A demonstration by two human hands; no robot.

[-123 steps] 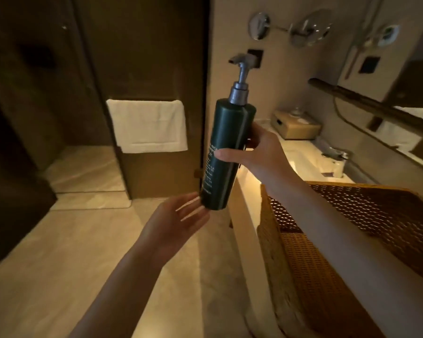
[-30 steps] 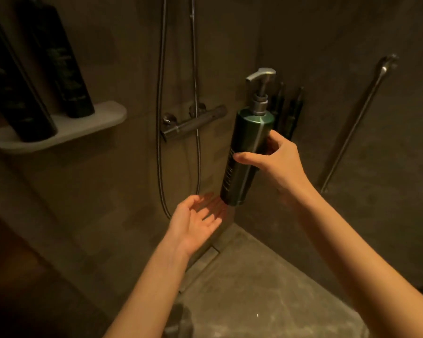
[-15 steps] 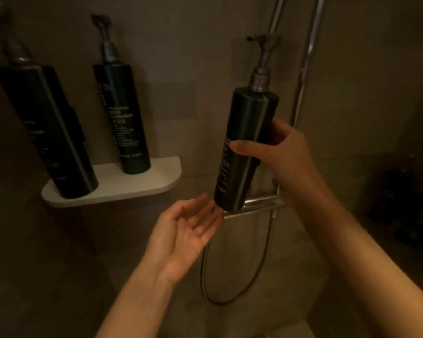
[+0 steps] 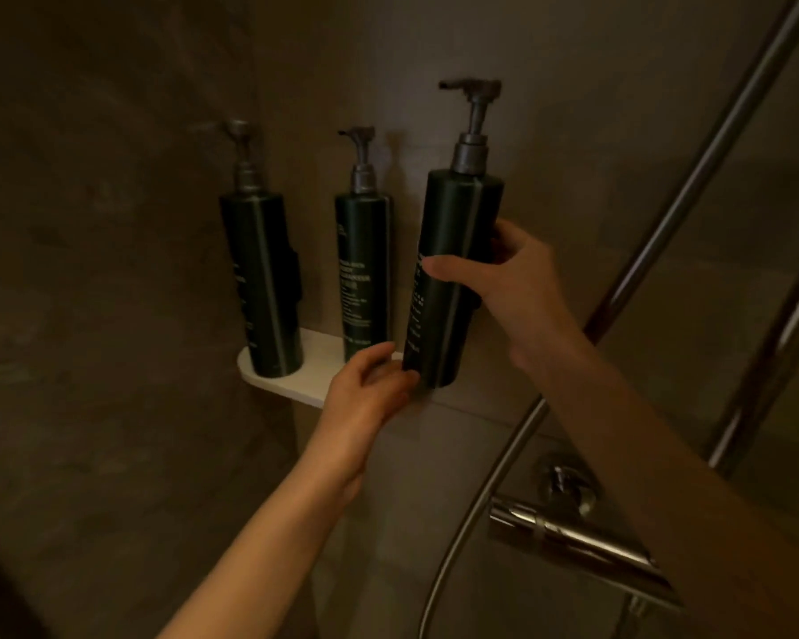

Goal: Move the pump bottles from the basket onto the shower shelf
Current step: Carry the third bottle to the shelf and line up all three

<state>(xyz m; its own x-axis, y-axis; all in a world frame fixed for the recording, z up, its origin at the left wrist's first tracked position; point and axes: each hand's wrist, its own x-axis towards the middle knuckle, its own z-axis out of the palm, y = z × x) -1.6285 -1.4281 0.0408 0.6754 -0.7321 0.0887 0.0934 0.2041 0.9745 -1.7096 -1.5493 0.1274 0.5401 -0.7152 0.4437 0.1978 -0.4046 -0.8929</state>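
My right hand (image 4: 517, 292) grips the pump bottle (image 4: 453, 274); left hand (image 4: 370, 389) loosely steadies its base. It could miss the shower shelf (image 4: 291, 385) edge.

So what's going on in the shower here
A person is putting a dark pump bottle onto the white wall shelf. The right hand grips the bottle around its middle, upright, at the shelf's right end. The left hand is open at the bottle's base, steadying it. Whether the bottle already rests on the shelf is hidden by the left hand. Two matching bottles already stand on the shelf to the left.
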